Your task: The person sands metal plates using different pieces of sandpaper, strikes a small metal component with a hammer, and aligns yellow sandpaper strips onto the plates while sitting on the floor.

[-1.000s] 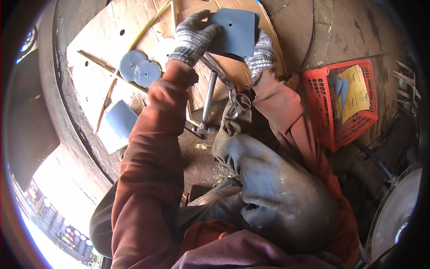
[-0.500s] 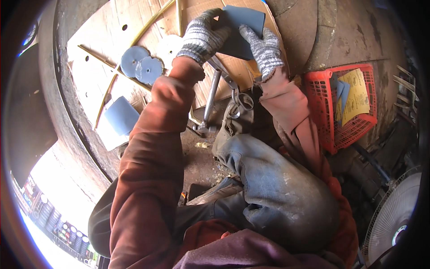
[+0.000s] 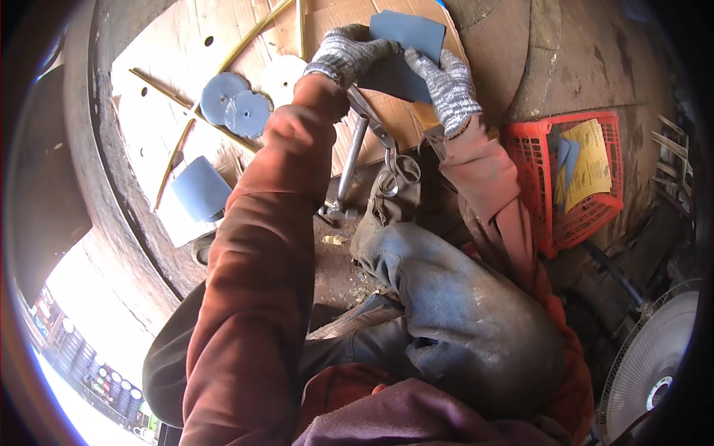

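Note:
Both my hands wear grey-and-white knitted gloves and hold a blue-grey sheet of sandpaper (image 3: 407,31) over the cardboard (image 3: 178,56). My left hand (image 3: 348,55) grips its left edge, fingers reaching across it. My right hand (image 3: 448,88) pinches the right side, thumb on the face. The sheet is creased, with a lighter upper part and a darker lower part. Below the hands lie scissors (image 3: 401,169), their blades pointing up toward the sheet, and beside them a metal hammer-like tool (image 3: 354,160). Two round blue-grey discs (image 3: 248,114) lie overlapping to the left.
Another blue-grey sheet (image 3: 201,189) rests at the cardboard's lower left. Thin brass-coloured strips (image 3: 245,50) cross the cardboard, and a pale disc (image 3: 284,78) lies there. On the right stands a red plastic basket (image 3: 529,149) holding yellow-backed sheets (image 3: 587,163). A fan (image 3: 647,364) is at lower right.
My left hand has shifted right and slightly down along the sheet, its fingers now stretched across the middle. The sheet's upper part now shows lighter above a crease. My right hand moved slightly right.

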Tool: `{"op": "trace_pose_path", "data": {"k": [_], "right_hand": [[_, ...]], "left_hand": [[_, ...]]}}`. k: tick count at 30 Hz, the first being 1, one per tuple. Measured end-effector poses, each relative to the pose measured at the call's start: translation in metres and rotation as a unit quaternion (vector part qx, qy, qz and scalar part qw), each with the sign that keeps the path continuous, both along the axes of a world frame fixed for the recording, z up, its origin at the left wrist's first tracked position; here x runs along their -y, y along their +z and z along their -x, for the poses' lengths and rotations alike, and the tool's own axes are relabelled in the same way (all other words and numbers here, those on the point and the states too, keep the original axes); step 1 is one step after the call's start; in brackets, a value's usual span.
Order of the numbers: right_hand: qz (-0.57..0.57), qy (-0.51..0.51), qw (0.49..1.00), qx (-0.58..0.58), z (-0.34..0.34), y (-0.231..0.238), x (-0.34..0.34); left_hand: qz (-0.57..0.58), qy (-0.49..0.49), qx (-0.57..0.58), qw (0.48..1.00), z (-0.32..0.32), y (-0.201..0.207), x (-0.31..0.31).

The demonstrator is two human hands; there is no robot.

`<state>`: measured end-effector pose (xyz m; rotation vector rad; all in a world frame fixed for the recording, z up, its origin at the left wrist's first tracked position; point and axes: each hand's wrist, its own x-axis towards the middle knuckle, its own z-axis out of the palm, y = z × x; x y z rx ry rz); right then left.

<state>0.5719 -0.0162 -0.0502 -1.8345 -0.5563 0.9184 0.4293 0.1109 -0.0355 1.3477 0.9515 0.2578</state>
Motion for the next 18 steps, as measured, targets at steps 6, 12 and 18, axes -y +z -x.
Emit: {"op": "trace_pose_path", "data": {"k": [6,12,18], "right_hand": [[-0.021,0.029,0.999,-0.004,-0.007,-0.013,0.003],[-0.078,-0.051,0.967,-0.235,-0.004,0.008,-0.004],[-0.012,-0.008,0.999,-0.036,-0.011,-0.002,-0.011]], "left_hand": [[-0.019,0.006,0.002,1.0,0.002,-0.022,0.004],[-0.016,0.007,0.025,1.0,0.006,-0.026,0.003],[0.02,0.05,0.086,0.995,0.004,-0.023,0.014]]}}
